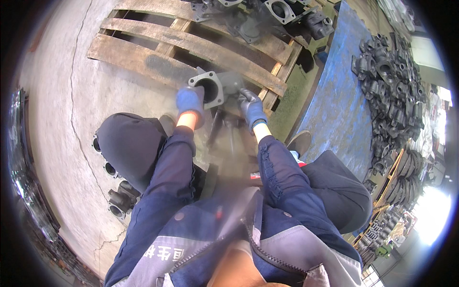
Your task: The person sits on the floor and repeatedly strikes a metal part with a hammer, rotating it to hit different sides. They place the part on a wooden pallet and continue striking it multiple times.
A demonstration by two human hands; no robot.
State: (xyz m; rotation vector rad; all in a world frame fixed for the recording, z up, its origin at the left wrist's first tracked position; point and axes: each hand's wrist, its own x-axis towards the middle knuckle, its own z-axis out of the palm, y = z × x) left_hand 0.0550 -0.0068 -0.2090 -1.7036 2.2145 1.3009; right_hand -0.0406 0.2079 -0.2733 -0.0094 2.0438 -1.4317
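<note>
A dark cast-metal pipe fitting point(220, 82) with a wide round bore and a lighter flange with bolt holes is held in front of me, over the near edge of a wooden pallet. My left hand point(190, 101), in a blue knit glove, is closed on the flange's left side. At the fitting's right end is my right hand point(252, 106), in a blue glove with dark coated fingers, its fingers bent against the metal. Haze blurs the fitting's right part. Below it, between my knees, a dark upright metal piece point(216, 128) shows unclearly.
The wooden pallet point(143, 36) bears more dark castings point(279, 12) at its far end. To the right lies a blue metal sheet point(334, 110), with a large heap of castings point(389, 91) beyond it. Several castings point(119, 203) stand on the cracked concrete floor by my left leg.
</note>
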